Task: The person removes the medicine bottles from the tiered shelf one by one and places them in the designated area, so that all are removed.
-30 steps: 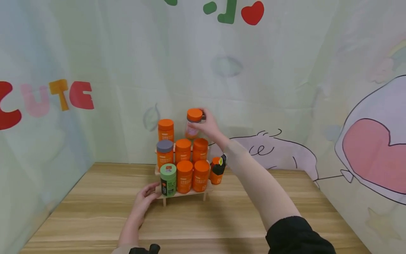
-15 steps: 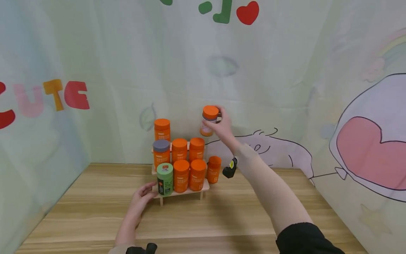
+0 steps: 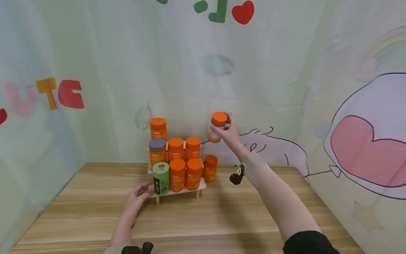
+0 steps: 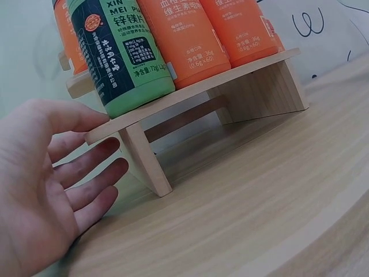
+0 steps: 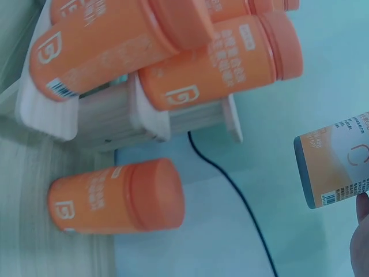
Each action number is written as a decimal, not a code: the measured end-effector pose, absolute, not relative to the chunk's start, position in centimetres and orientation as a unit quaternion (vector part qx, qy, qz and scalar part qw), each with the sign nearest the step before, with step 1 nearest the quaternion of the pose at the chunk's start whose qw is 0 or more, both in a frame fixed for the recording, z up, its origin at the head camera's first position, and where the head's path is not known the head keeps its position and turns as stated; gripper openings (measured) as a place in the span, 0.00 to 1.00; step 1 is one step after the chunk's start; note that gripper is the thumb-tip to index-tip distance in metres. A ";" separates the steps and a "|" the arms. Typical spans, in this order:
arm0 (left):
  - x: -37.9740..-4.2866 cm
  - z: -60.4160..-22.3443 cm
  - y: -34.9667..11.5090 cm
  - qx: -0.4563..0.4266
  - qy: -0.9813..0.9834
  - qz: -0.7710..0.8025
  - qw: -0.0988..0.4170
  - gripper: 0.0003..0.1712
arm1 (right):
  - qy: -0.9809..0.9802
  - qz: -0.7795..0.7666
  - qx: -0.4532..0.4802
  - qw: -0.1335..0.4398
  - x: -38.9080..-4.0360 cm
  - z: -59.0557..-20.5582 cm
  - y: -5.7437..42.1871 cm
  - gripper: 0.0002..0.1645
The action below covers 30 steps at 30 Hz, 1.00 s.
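My right hand (image 3: 233,132) grips a supplement bottle (image 3: 217,127) with an orange lid and pale label, raised in front of the backdrop. In the right wrist view this bottle (image 5: 334,161) appears at the right edge, partly cut off, a fingertip against it. My left hand (image 3: 138,197) holds the front left corner of a stepped wooden rack (image 3: 187,189); in the left wrist view the thumb lies at the board's top edge, other fingers below. A green bottle (image 3: 161,179) and two orange bottles (image 3: 177,175) stand on the lowest step.
A grey-lidded bottle (image 3: 157,151) and two orange-lidded ones fill the middle step. One orange bottle (image 3: 158,129) stands at the top left. Another orange bottle (image 3: 210,168) stands on the wooden table (image 3: 184,225), right of the rack. A dark cable (image 5: 230,182) runs behind.
My right hand has carried the bottle rightward from above the rack's top step to beyond its right side, lowering it slightly at the end. The left hand stays at the rack's corner.
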State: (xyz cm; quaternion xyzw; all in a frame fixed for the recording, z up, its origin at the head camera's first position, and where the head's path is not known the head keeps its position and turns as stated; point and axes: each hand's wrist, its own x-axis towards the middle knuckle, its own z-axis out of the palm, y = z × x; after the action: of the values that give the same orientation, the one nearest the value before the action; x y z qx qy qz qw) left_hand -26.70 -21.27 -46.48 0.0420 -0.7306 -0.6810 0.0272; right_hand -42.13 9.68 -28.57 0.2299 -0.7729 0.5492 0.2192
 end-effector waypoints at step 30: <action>-26.8 -46.5 -21.3 0.041 -0.730 -0.682 0.022 0.32 | -0.821 0.530 0.141 0.160 -41.0 -37.0 15.3 0.37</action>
State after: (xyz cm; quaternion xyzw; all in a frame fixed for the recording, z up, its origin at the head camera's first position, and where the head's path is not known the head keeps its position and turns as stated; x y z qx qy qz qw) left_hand -26.84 -21.30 -46.48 0.0407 -0.7303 -0.6816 0.0219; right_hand -41.04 15.30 -36.95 0.1412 -0.8205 0.5303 0.1598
